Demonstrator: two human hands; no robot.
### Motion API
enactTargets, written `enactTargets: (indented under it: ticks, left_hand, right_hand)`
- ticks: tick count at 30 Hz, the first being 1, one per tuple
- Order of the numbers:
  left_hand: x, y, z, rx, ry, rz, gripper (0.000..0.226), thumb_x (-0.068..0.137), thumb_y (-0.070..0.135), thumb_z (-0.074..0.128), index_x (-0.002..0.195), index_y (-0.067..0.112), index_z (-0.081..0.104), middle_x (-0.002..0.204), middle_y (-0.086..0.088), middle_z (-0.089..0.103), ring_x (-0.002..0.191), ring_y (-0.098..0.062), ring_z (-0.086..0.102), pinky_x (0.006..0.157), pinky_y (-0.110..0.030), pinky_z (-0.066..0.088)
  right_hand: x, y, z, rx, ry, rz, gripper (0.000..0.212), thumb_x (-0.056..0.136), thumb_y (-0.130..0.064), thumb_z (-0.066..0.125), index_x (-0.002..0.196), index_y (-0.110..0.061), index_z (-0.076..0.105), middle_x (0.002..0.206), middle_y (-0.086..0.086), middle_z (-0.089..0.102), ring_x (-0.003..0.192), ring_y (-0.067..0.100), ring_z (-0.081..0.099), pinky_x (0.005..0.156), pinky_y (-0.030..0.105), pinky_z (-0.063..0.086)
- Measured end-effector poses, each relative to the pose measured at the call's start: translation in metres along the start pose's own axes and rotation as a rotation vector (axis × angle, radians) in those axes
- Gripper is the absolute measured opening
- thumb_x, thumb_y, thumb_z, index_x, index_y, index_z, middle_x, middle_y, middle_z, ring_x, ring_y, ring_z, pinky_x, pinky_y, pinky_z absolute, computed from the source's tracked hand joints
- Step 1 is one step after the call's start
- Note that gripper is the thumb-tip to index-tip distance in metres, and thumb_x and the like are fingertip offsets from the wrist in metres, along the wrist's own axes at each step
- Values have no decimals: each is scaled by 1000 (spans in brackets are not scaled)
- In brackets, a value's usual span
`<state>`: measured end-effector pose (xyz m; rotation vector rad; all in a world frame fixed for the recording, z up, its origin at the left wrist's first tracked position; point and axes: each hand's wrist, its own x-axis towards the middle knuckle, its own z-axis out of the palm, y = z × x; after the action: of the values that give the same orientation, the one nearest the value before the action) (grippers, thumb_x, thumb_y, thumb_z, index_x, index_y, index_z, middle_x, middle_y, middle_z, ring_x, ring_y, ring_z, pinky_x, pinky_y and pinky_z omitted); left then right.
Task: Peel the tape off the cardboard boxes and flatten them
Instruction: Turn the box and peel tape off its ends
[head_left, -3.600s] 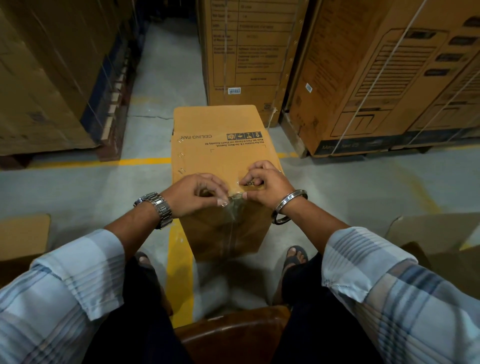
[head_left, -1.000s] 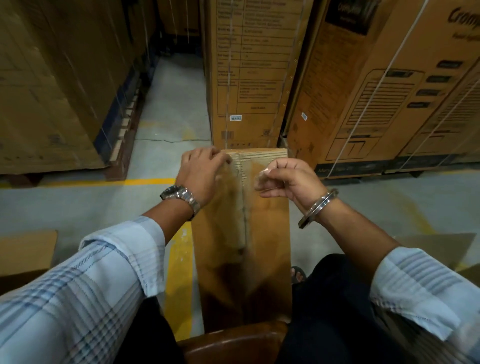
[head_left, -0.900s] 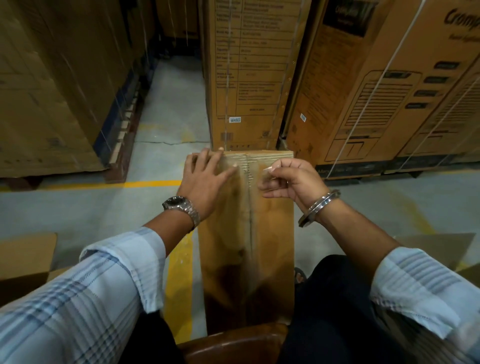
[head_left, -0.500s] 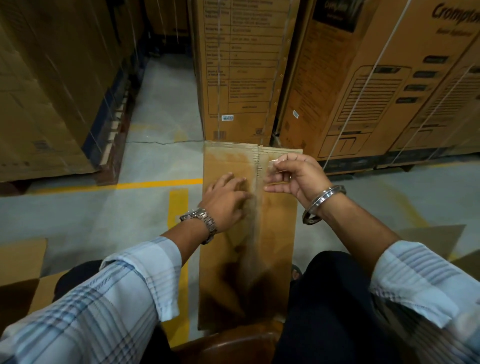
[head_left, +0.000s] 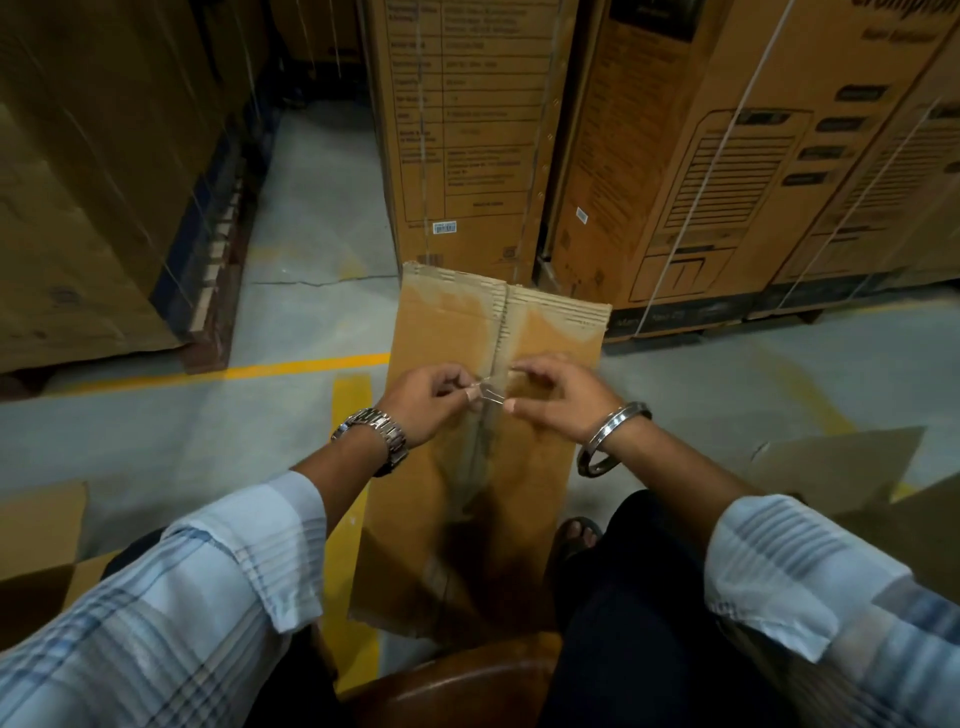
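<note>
I'm mid-peel: left hand (head_left: 423, 400) pinches the clear tape (head_left: 488, 397) on the box (head_left: 467, 467) seam, right hand (head_left: 556, 402) (fingers curled, bracing) alongside; next, pull steadily toward me

Grey concrete floor (head_left: 130, 441) with yellow painted lines (head_left: 306, 367)

A long cardboard box (head_left: 441, 519) stands tilted on the floor between the seated person's legs, over a broad yellow stripe (head_left: 350, 415) that runs toward the viewer. Tall strapped cartons (head_left: 467, 130) stand on the floor ahead and to the right; on the left, stacked cartons sit on a wooden pallet (head_left: 213, 280). Loose cardboard pieces (head_left: 41, 525) lie at the left edge, and more at the right (head_left: 831, 467)
</note>
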<state>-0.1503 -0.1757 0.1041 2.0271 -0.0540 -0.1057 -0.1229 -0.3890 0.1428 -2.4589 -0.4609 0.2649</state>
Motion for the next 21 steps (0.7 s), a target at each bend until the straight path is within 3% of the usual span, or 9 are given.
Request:
enactTargets:
  ticks: [2,4,7,10,13,14,16,18,21]
  left_hand:
    - [-1,4,-2,-105,-6,-3,12,96,18,66,92,7,69,92,-7,78,90,-21,73,87,-38,56]
    - [0,9,-3,-160,3,24,16,96,16,65,95,0,68,93,-13,78,92,-22,73,93,-42,55]
    - [0,18,-6,-179,4,80,16,96,14,65,96,-2,68,93,-15,77,90,-24,71,95,-47,54]
    - [-2,23,-14,-130,13,119,13,95,18,66,95,7,72,95,-7,78,95,-24,73,97,-50,54]
    - [-7,20,-25,-62,96,148,12,92,29,66,91,19,73,94,-1,77,90,-25,72,89,-54,56]
    - [-8,18,-27,-65,136,149,9,91,28,67,91,21,72,94,-1,76,88,-26,72,86,-55,56]
    - [-11,18,-26,-93,195,165,3,92,22,69,94,21,70,97,-2,74,85,-26,72,83,-52,59]
    - [-13,19,-23,-60,256,187,8,91,21,70,99,23,69,108,2,69,83,-15,73,81,-41,61]
    - [-13,11,-25,-49,277,133,23,91,21,71,113,27,68,123,7,60,78,-1,70,77,-27,55]
  right_hand:
    - [2,0,15,-89,-23,-29,70,76,-48,81,139,-33,55,129,-1,53,118,18,52,101,36,46]
    - [4,-4,28,-83,-6,-31,73,73,-47,83,139,-36,53,126,-1,53,116,20,52,99,38,48]
    - [10,-11,43,97,110,-1,47,72,-29,84,115,-33,64,108,-5,59,100,19,59,87,39,53]
    - [17,-22,46,375,149,100,23,74,-14,83,85,-25,66,80,-3,68,76,18,66,73,44,59]
    - [20,-38,41,619,94,152,9,87,-6,73,93,-6,66,79,13,71,61,19,68,55,27,55]
    - [20,-44,38,656,77,165,9,90,-6,70,96,-3,65,79,16,71,57,19,68,53,24,52]
    - [22,-53,32,694,64,183,10,90,-6,69,99,-5,63,79,16,72,56,22,67,62,31,52]
    - [25,-56,28,682,67,199,8,91,-8,69,97,-9,63,80,13,73,60,25,68,67,42,56]
    - [24,-54,20,647,101,206,13,90,-5,68,88,-16,61,80,12,73,62,24,70,69,48,61]
